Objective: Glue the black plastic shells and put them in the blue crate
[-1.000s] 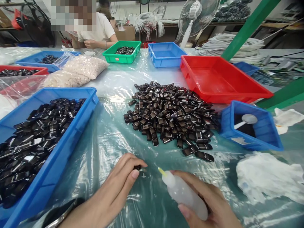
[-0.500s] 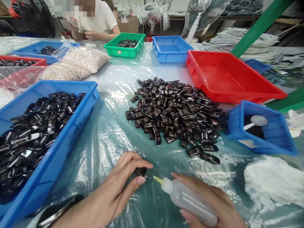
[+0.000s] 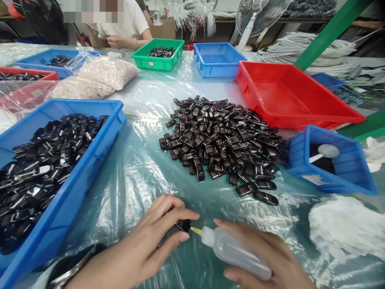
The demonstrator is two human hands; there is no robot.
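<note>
My left hand [image 3: 162, 224] is closed on a small glossy black plastic casing [image 3: 184, 225], pinched between thumb and fingers just above the table; most of the casing is hidden by the fingers. Wrapped around a translucent squeeze bottle [image 3: 240, 253] is my right hand [image 3: 270, 253]. The bottle lies tilted, its thin yellow-green nozzle [image 3: 197, 231] pointing left, with the tip at the end of the casing. Beyond both hands spreads a large heap of similar dark casings [image 3: 216, 140] on the plastic-covered table.
A blue tray [image 3: 99, 168] full of black casings stands at left. Right of the heap are a red tray [image 3: 285, 92], a small blue bin [image 3: 345, 176] with a scoop [image 3: 328, 151], and white cloth [image 3: 345, 228]. Behind are a green tray [image 3: 162, 64] and a seated person [image 3: 126, 24].
The bottle in my right hand has moved slightly left, and its nozzle tip now meets the casing. My left hand has shifted a little to the right with the casing, showing more of it.
</note>
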